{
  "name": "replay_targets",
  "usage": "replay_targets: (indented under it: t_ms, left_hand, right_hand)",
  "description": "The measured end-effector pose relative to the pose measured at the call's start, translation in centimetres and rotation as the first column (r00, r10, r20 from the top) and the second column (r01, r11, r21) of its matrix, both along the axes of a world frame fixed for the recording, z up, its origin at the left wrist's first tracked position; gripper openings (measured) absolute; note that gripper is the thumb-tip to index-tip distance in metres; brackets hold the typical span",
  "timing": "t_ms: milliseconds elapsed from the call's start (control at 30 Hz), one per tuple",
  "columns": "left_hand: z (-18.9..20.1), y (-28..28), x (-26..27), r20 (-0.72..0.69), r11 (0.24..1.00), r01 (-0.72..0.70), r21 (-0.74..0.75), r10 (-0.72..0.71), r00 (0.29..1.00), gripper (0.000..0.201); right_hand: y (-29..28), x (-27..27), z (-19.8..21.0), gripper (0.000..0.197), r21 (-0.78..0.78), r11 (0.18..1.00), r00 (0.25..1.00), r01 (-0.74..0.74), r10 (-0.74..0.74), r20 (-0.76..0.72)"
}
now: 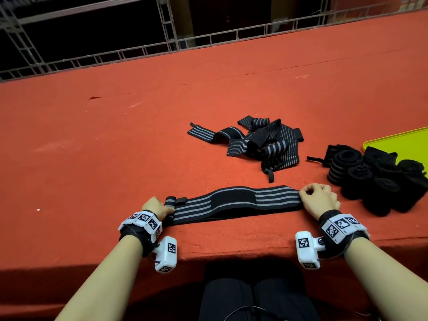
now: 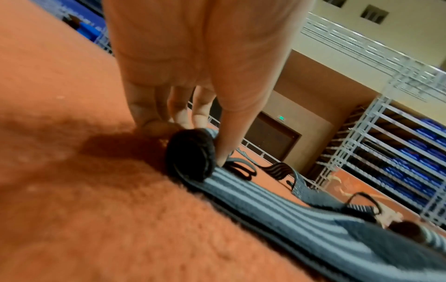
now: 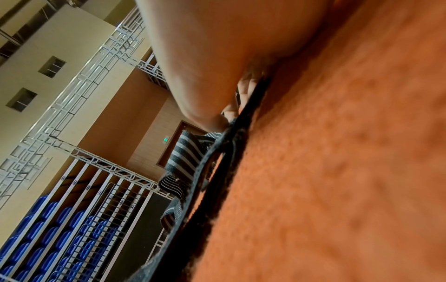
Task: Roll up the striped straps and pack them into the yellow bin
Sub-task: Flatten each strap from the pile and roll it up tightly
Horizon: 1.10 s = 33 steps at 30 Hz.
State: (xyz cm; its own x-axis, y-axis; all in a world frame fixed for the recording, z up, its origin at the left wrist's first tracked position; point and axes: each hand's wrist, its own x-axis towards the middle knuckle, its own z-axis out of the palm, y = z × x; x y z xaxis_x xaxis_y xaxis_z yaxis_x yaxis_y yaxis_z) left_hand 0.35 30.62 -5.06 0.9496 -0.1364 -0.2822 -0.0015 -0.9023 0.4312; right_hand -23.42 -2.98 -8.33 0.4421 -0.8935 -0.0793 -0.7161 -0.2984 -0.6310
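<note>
We are working at the near edge of the red felt table point(image 1: 115, 140), low in the centre of the head view. A striped strap point(image 1: 234, 202) is lying stretched out sideways between our hands. Our left hand point(image 1: 157, 207) is gripping the strap's left end, where a small roll point(image 2: 190, 154) is already forming; in the left wrist view the thumb point(image 2: 231, 133) is pressing on the strap side of the roll and the fingers point(image 2: 183, 112) are curling down behind it. Our right hand point(image 1: 319, 198) is sitting on the strap's right end with fingers curled under; the right wrist view is showing fingertips point(image 3: 243, 91) against the dark strap edge point(image 3: 226, 167), so we are reading this as pinching the end down on the felt.

Above the strap, centre right of the head view, a loose pile of unrolled straps point(image 1: 261, 142) is lying on the felt. To the right of our right hand, a cluster of rolled straps point(image 1: 375, 179) is standing on the table, close against the yellow bin point(image 1: 398, 142), which is showing only a corner at the right edge of the frame. We cannot tell whether any rolls are sitting inside it.

A metal truss railing point(image 1: 162, 42) is running across the top of the frame.
</note>
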Motion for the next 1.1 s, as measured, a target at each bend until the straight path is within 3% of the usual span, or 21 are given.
replay_targets:
  t_ms: [200,467,533,667,767,833,933,1033,1100]
  left_hand:
    - [0.0,-2.9,-1.0,0.054,0.987,0.107,0.120,-0.114,0.992,0.023]
    - [0.4,-4.1,-1.7,0.070,0.943,0.152,0.296,-0.181,0.981,0.039]
    - [0.3,-4.5,-2.1,0.056,0.948,0.138,0.286,-0.160,0.986,0.043]
    - [0.8,-4.1,-1.9,0.023,0.955,0.149,0.255,-0.160,0.987,0.027]
    - [0.8,-3.6,-1.6,0.035,0.956,0.140,0.256,-0.154,0.987,0.024]
    - [1.0,-3.5,-1.4,0.034,0.948,0.152,0.280,-0.168,0.985,0.025]
    - [1.5,-3.4,-1.1,0.037,0.932,0.157,0.327,-0.179,0.983,0.032]
    - [1.5,-3.2,-0.8,0.059,0.916,0.146,0.374,-0.181,0.982,0.033]
    - [1.1,-3.2,-0.8,0.073,0.910,0.137,0.392,-0.179,0.981,0.033]
  right_hand:
    - [-0.1,0.0,-0.2,0.006,-0.009,1.000,1.000,-0.010,0.010,0.000]
    - [-0.3,0.1,-0.5,0.007,-0.019,1.000,1.000,-0.019,0.019,0.004]
    - [-0.3,0.0,-0.6,0.011,-0.009,0.999,1.000,-0.031,0.031,0.002]
    - [0.3,0.0,0.2,0.027,-0.020,0.998,0.998,-0.061,0.061,0.014]
    - [1.2,1.3,1.8,0.026,-0.166,0.965,0.979,-0.203,0.205,-0.004]
    - [2.4,2.8,3.4,0.027,-0.222,0.874,0.900,-0.432,0.433,-0.048]
    - [5.8,5.4,5.4,0.029,-0.096,0.628,0.632,-0.772,0.774,-0.026]
    - [9.5,8.3,5.9,0.031,-0.042,0.388,0.390,-0.921,0.915,-0.099]
    - [11.0,9.6,5.1,0.031,-0.031,0.294,0.293,-0.955,0.932,-0.211]
